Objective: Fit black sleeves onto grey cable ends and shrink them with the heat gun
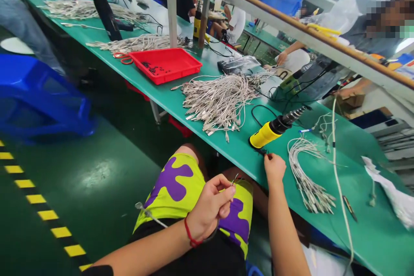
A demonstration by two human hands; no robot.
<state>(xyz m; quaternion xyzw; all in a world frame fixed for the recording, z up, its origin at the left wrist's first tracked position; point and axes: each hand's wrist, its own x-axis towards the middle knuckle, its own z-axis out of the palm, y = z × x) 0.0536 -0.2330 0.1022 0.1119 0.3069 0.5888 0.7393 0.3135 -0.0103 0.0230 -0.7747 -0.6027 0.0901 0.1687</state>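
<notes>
the long green workbench (371, 228) carries a red plastic tray (165, 67) with red-handled scissors (123, 58) just beside it, a big heap of white cables (220, 101), more cable bundles (90, 8) farther along, a yellow-handled heat gun (267, 133), and a smaller cable bunch (307, 177) near the front edge.

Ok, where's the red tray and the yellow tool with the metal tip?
red tray (179, 76), head view, on its front wall
yellow tool (263, 136), head view, on its yellow handle
</notes>
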